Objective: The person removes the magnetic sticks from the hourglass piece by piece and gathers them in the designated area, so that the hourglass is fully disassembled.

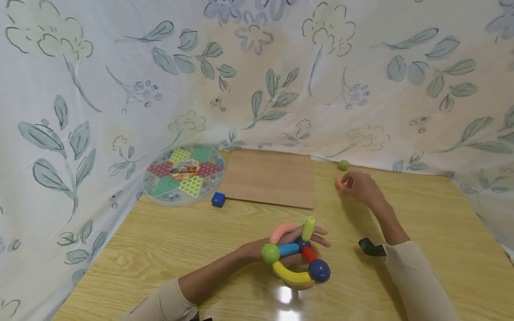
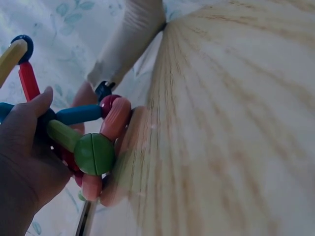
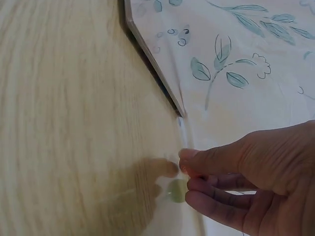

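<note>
This looks like a home play corner, or a makeshift recording nook set up in a room. A light wood-grain tabletop [image 1: 421,232] is closed in on its far and side edges by a hung cloth [image 1: 257,76] printed with pale flowers and grey-green leaves, draped like a bedsheet. Children's playthings lie about: a round clear-lidded board game [image 1: 183,174] with a coloured star near the far left corner, a small blue cube [image 1: 218,199] just beside it, a plain brown board [image 1: 268,177] at the far edge, and a toy of bright rods and balls [image 1: 295,254] near the front edge.
</note>
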Available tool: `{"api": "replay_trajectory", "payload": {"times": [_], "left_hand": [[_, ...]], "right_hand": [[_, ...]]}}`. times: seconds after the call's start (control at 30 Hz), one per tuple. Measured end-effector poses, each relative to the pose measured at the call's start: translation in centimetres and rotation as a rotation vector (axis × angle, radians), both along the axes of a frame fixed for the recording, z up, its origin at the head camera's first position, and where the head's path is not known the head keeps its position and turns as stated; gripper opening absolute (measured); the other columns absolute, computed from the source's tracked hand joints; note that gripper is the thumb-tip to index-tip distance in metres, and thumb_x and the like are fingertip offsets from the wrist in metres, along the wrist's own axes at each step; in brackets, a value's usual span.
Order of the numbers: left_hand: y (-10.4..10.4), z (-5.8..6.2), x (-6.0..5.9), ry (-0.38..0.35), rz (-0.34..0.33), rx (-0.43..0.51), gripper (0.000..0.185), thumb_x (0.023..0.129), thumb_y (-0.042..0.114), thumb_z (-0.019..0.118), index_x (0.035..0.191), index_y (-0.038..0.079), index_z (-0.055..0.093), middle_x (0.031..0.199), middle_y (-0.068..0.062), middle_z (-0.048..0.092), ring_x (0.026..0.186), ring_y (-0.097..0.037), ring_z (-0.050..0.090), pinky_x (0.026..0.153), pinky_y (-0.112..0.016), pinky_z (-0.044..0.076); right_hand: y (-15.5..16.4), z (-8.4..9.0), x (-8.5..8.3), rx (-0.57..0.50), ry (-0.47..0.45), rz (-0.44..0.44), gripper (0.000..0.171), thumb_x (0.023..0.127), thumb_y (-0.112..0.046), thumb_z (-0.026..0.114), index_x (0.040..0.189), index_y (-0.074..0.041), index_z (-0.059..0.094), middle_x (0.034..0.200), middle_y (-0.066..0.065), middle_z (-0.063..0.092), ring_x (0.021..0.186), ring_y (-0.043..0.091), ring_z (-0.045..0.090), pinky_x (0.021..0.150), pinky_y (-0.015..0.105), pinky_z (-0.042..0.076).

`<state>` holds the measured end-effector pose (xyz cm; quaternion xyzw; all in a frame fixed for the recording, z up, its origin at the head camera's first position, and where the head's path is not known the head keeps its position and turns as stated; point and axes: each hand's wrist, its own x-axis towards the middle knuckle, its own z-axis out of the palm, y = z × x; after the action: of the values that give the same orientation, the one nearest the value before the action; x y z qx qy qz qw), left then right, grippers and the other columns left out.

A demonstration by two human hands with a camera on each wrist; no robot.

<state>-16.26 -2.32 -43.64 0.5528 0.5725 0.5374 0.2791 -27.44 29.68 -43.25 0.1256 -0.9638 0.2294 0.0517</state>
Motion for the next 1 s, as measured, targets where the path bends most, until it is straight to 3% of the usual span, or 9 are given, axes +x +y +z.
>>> {"api": "replay_trajectory", "payload": {"times": [0.2,0.37,0.5,0.63,0.77,0.87,1.0], "left_hand": [[-0.1,-0.6,-0.1,-0.031,0.010,-0.015,0.064,0.103,-0.009,0.050,0.159,-0.010,0.018,0.154,-0.039,0.042,0.134,-0.059,0.051,0.117,-0.025,0.044],[0.0,-1.3,-0.4,-0.029,-0.002,-0.009,0.065,0.104,-0.004,0.051,0.160,-0.008,0.018,0.155,-0.039,0.042,0.133,-0.058,0.052,0.117,-0.024,0.044],[-0.1,-1.3,-0.6,0.006,-0.017,-0.005,0.065,0.106,0.004,0.052,0.160,-0.008,0.018,0.154,-0.039,0.042,0.132,-0.057,0.054,0.117,-0.024,0.045],[-0.1,-0.7,-0.5,0.026,-0.024,-0.008,0.064,0.107,0.002,0.052,0.159,-0.009,0.017,0.153,-0.041,0.042,0.131,-0.057,0.054,0.118,-0.026,0.045],[-0.3,0.1,-0.3,0.039,-0.023,-0.012,0.063,0.107,0.001,0.050,0.158,-0.011,0.016,0.154,-0.040,0.041,0.133,-0.057,0.053,0.122,-0.034,0.043],[-0.4,0.4,-0.2,0.054,-0.017,-0.024,0.062,0.107,0.002,0.050,0.158,-0.012,0.017,0.154,-0.040,0.041,0.133,-0.057,0.053,0.121,-0.032,0.044],[-0.2,0.6,-0.3,0.051,-0.005,-0.045,0.059,0.105,-0.004,0.051,0.155,-0.013,0.021,0.151,-0.040,0.044,0.132,-0.057,0.052,0.118,-0.033,0.046]], "right_hand": [[-0.3,-0.3,-0.1,0.010,-0.049,0.033,0.026,0.094,-0.010,0.073,0.110,0.010,0.070,0.092,0.028,0.073,0.083,0.041,0.071,0.070,0.049,0.059],[-0.7,0.2,0.1,0.029,-0.101,0.027,0.033,0.094,-0.011,0.074,0.115,0.013,0.066,0.089,0.026,0.071,0.075,0.030,0.067,0.065,0.040,0.055],[-1.8,1.6,0.8,0.005,-0.081,0.064,0.037,0.100,-0.017,0.069,0.121,0.013,0.065,0.091,0.023,0.069,0.075,0.027,0.065,0.065,0.037,0.054],[-4.1,4.3,2.6,-0.146,-0.101,0.226,0.034,0.107,-0.021,0.061,0.129,0.004,0.065,0.110,0.020,0.072,0.097,0.035,0.072,0.079,0.042,0.060],[-7.1,6.7,5.0,-0.293,-0.186,0.426,0.030,0.109,-0.021,0.056,0.134,-0.007,0.064,0.123,0.011,0.074,0.114,0.031,0.071,0.090,0.034,0.059],[-9.0,7.4,6.5,-0.266,-0.205,0.554,0.030,0.110,-0.023,0.054,0.137,-0.013,0.063,0.125,0.002,0.074,0.117,0.022,0.071,0.094,0.029,0.058],[-10.4,7.4,7.8,-0.222,-0.265,0.690,0.034,0.113,-0.023,0.045,0.144,-0.015,0.059,0.127,-0.003,0.073,0.118,0.016,0.069,0.098,0.034,0.058]]}}
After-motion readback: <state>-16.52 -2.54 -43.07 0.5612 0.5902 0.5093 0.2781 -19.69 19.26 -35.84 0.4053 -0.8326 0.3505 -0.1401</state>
